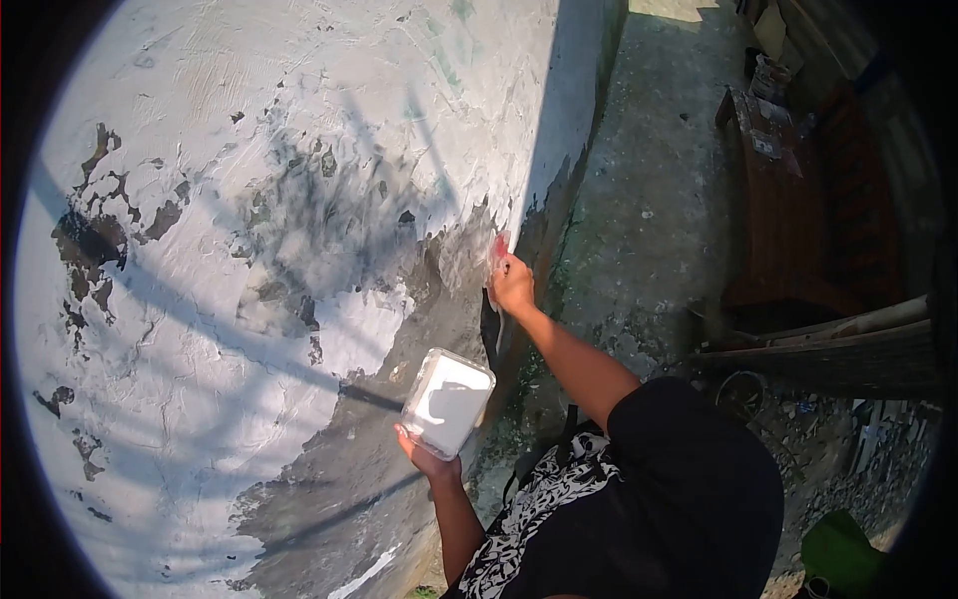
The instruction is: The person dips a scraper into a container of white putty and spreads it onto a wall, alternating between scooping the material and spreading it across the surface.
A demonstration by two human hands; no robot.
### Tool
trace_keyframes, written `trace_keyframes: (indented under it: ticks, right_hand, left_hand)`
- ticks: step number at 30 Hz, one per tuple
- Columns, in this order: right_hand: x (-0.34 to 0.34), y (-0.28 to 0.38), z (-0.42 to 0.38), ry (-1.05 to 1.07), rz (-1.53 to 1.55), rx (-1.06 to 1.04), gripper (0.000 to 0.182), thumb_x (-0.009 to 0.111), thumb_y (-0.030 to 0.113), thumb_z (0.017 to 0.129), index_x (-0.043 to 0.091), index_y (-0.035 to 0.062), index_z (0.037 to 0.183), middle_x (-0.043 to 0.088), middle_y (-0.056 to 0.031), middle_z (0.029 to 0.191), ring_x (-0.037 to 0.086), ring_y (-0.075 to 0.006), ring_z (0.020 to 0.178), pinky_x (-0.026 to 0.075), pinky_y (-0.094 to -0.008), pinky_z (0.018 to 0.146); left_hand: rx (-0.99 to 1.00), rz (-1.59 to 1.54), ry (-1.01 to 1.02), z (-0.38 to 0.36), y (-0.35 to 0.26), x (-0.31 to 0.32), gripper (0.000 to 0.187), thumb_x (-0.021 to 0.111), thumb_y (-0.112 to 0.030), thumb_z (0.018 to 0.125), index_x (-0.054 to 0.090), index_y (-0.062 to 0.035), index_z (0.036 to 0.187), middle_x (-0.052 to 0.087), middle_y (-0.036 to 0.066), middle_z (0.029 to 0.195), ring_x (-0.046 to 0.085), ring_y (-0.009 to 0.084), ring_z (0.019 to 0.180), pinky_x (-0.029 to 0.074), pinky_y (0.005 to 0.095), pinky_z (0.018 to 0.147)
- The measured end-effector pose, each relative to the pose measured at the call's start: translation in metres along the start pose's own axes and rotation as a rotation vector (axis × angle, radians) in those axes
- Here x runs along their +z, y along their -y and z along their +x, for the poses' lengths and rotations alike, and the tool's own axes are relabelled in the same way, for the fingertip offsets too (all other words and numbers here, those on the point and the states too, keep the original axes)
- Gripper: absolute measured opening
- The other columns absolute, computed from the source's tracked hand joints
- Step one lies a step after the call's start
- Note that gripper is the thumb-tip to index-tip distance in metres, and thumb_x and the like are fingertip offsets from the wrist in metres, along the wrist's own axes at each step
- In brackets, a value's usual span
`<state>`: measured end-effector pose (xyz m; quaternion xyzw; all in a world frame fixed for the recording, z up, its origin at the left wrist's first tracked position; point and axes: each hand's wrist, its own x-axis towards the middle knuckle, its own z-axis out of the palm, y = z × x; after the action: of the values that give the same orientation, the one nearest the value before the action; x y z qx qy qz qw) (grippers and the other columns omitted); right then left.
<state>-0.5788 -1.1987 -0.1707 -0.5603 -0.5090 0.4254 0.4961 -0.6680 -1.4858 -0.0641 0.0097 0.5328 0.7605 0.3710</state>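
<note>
My left hand (429,456) holds up a clear plastic container (451,399) from below, its fingers around the lower corner. Smooth white paste (464,411) fills the container, part of it in shadow. Higher up, my right hand (514,287) is closed around a small red scraper-like tool (501,246), pressed at or very near the wall's corner edge. Its blade is too small to make out clearly. The wall (349,334) beside both hands has white coating with bare grey patches and flaking paint.
A concrete path (639,180) runs along the wall's right side. Beyond it stand a wooden bench (773,240) and a stack of long boards (828,339). Gravel and debris (828,449) lie at lower right, near a green object (841,554).
</note>
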Motion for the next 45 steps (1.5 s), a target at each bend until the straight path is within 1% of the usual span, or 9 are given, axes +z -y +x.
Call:
trace_keyframes:
  ticks: [18, 22, 26, 32, 38, 41, 43, 44, 45]
  right_hand:
    - [0.011, 0.044, -0.042, 0.155, -0.094, -0.277, 0.045, 0.06, 0.005, 0.084, 0.064, 0.0003, 0.129, 0.065, -0.0294, 0.086, 0.065, -0.0486, 0.08, 0.051, -0.0528, 0.075]
    - [-0.03, 0.0, -0.045, 0.26, 0.038, -0.314, 0.036, 0.059, 0.003, 0.086, 0.07, 0.0034, 0.12, 0.067, -0.0256, 0.081, 0.07, -0.041, 0.076, 0.052, -0.0428, 0.069]
    - [-0.011, -0.011, 0.007, -0.037, 0.076, -0.02, 0.025, 0.062, 0.007, 0.091, 0.071, 0.0006, 0.114, 0.07, -0.0221, 0.08, 0.071, -0.0292, 0.07, 0.051, -0.0363, 0.066]
    - [0.038, 0.016, -0.046, -0.159, 0.1, -0.386, 0.036, 0.055, -0.005, 0.085, 0.07, -0.0021, 0.118, 0.07, -0.0274, 0.111, 0.071, -0.0392, 0.1, 0.055, -0.0381, 0.087]
    - [-0.037, 0.001, -0.062, 0.385, 0.187, -0.341, 0.037, 0.058, -0.007, 0.084, 0.069, -0.003, 0.119, 0.071, -0.0264, 0.109, 0.071, -0.038, 0.103, 0.055, -0.0349, 0.09]
    - [-0.062, 0.021, -0.031, 0.295, 0.139, -0.441, 0.034, 0.06, -0.004, 0.086, 0.07, -0.0017, 0.118, 0.075, -0.02, 0.093, 0.073, -0.0284, 0.081, 0.054, -0.0327, 0.077]
    - [-0.062, 0.039, -0.007, 0.125, 0.195, -0.083, 0.032, 0.061, -0.001, 0.087, 0.07, -0.0008, 0.118, 0.072, -0.0244, 0.095, 0.073, -0.0335, 0.086, 0.054, -0.0365, 0.078]
    - [-0.044, 0.029, 0.009, -0.034, 0.263, -0.129, 0.025, 0.063, 0.003, 0.091, 0.071, -0.0003, 0.115, 0.063, -0.0049, 0.074, 0.052, -0.0087, 0.066, 0.045, -0.0295, 0.064]
    - [-0.036, 0.026, 0.023, -0.068, 0.241, -0.109, 0.024, 0.063, 0.004, 0.092, 0.071, -0.0002, 0.114, 0.063, -0.0051, 0.074, 0.053, -0.0095, 0.066, 0.045, -0.03, 0.064]
  left_hand:
    - [-0.068, -0.014, -0.049, -0.003, -0.005, 0.002, 0.066, 0.026, -0.055, 0.107, 0.05, -0.0046, 0.141, 0.06, 0.012, 0.137, 0.057, 0.0298, 0.124, 0.042, 0.0447, 0.108]
    - [-0.06, -0.03, -0.018, -0.002, -0.002, -0.005, 0.062, 0.03, -0.053, 0.107, 0.049, -0.0043, 0.141, 0.06, 0.011, 0.134, 0.058, 0.0286, 0.122, 0.043, 0.0444, 0.106]
    - [-0.024, -0.02, -0.023, -0.001, -0.003, -0.01, 0.062, 0.032, -0.054, 0.107, 0.049, -0.0052, 0.141, 0.06, 0.011, 0.135, 0.057, 0.0282, 0.123, 0.043, 0.044, 0.106]
    - [0.023, -0.042, 0.07, 0.0, -0.008, -0.027, 0.062, 0.036, -0.056, 0.106, 0.049, -0.0064, 0.141, 0.059, 0.01, 0.136, 0.056, 0.0273, 0.125, 0.043, 0.0437, 0.106]
    - [0.011, -0.008, 0.064, 0.007, 0.001, -0.026, 0.062, 0.037, -0.056, 0.105, 0.05, -0.0064, 0.141, 0.059, 0.009, 0.135, 0.057, 0.0267, 0.124, 0.044, 0.0431, 0.105]
    - [0.002, -0.01, 0.075, 0.002, 0.004, -0.006, 0.062, 0.037, -0.056, 0.105, 0.051, -0.0069, 0.14, 0.06, 0.009, 0.133, 0.058, 0.0261, 0.122, 0.044, 0.0431, 0.105]
    - [-0.039, -0.001, 0.114, -0.006, 0.005, 0.005, 0.061, 0.037, -0.056, 0.105, 0.052, -0.0075, 0.139, 0.061, 0.009, 0.131, 0.058, 0.0254, 0.12, 0.045, 0.0426, 0.104]
    - [-0.034, -0.013, 0.114, -0.008, 0.007, 0.004, 0.061, 0.037, -0.056, 0.105, 0.052, -0.0075, 0.139, 0.061, 0.009, 0.131, 0.058, 0.0254, 0.12, 0.045, 0.0426, 0.104]
    - [-0.02, -0.024, 0.152, -0.009, 0.009, 0.003, 0.061, 0.035, -0.056, 0.106, 0.053, -0.007, 0.138, 0.061, 0.009, 0.132, 0.059, 0.026, 0.12, 0.046, 0.0431, 0.104]
